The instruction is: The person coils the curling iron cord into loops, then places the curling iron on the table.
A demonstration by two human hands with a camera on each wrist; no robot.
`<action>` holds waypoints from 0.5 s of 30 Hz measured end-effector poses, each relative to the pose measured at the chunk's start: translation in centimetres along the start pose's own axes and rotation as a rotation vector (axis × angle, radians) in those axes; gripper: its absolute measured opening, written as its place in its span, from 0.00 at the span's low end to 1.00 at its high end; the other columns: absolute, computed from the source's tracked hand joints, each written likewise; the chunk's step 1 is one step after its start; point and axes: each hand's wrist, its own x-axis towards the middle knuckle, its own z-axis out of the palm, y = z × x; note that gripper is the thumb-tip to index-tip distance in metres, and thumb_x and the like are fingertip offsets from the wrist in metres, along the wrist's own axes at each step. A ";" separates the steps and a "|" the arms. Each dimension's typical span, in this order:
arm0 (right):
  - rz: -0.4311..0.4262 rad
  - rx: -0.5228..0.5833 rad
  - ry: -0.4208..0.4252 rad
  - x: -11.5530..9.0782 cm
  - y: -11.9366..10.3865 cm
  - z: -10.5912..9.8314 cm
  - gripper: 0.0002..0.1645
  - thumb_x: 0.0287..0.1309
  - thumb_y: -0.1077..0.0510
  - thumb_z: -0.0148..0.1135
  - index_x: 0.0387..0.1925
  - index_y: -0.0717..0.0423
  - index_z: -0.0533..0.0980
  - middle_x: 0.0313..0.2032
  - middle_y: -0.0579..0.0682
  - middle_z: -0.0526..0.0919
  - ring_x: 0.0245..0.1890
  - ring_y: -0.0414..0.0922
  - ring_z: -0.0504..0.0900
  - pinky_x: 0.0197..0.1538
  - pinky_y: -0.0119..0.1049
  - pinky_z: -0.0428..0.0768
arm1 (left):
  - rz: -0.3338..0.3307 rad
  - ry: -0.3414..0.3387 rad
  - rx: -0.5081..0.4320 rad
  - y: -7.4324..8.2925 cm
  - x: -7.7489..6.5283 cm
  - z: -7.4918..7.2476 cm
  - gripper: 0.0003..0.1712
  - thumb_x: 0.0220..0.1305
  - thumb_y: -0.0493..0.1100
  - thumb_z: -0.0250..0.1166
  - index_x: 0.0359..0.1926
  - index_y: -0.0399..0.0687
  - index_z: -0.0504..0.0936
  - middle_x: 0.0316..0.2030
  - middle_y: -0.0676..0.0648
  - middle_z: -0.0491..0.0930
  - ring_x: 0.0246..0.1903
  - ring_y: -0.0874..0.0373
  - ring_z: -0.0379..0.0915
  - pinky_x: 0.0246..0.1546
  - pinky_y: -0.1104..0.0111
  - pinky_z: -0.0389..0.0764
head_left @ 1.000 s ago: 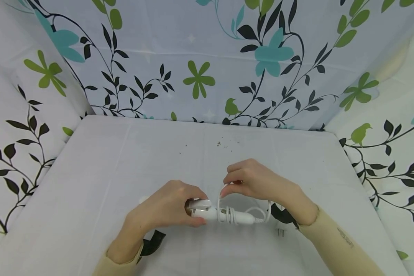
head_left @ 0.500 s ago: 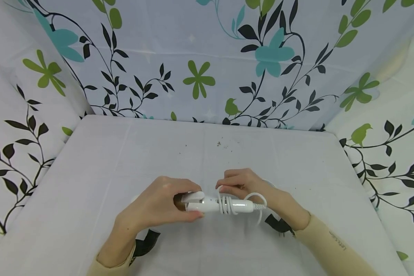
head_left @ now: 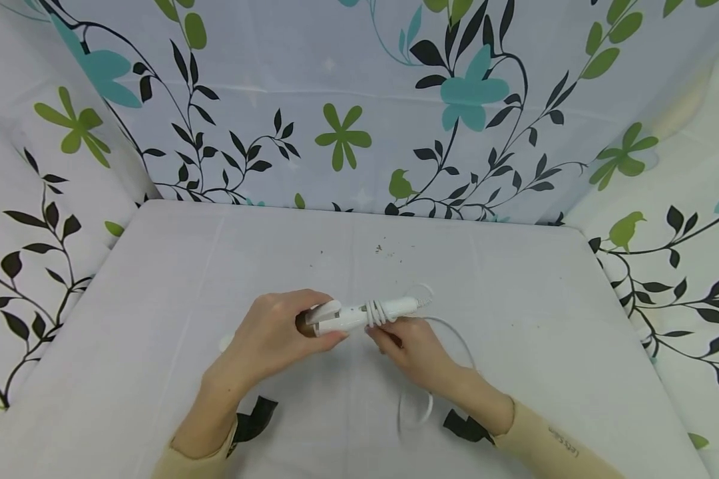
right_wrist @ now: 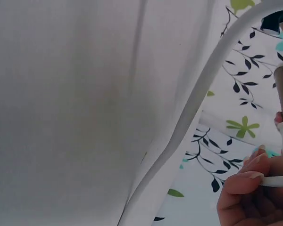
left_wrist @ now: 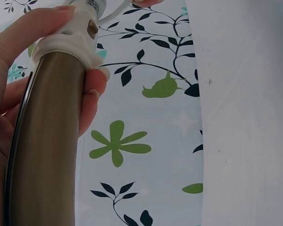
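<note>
In the head view a white-handled curling iron [head_left: 349,320] is held above the table, its handle end tilted up to the right. My left hand [head_left: 269,332] grips it where the handle meets the barrel, and covers most of the barrel there. The left wrist view shows the brownish-gold barrel [left_wrist: 47,141] running down past the palm. Several turns of white cord [head_left: 375,313] circle the handle. Just below them, my right hand [head_left: 419,352] pinches the cord between thumb and fingers. In the right wrist view, a loose stretch of cord [right_wrist: 193,99] arcs close to the camera.
A white-covered table [head_left: 174,372] lies below both hands. Small dark specks [head_left: 379,249] dot its far part. A leaf-patterned curtain [head_left: 239,86] stands behind the table and along both sides. Black straps [head_left: 255,419] hang at the wrists.
The curling iron has risen away from me and its handle end has tilted upward. My right hand has passed from above the handle to below it, taking the cord round.
</note>
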 end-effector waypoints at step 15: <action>0.236 -0.039 -0.173 -0.7 -2.6 0.2 0.06 0.58 0.59 0.60 0.26 0.49 0.77 0.13 0.36 0.64 0.16 0.30 0.62 0.20 0.24 0.61 | 0.005 0.022 0.195 -1.8 0.4 1.7 0.22 0.44 0.54 0.75 0.39 0.50 0.82 0.27 0.57 0.81 0.18 0.70 0.64 0.19 0.77 0.67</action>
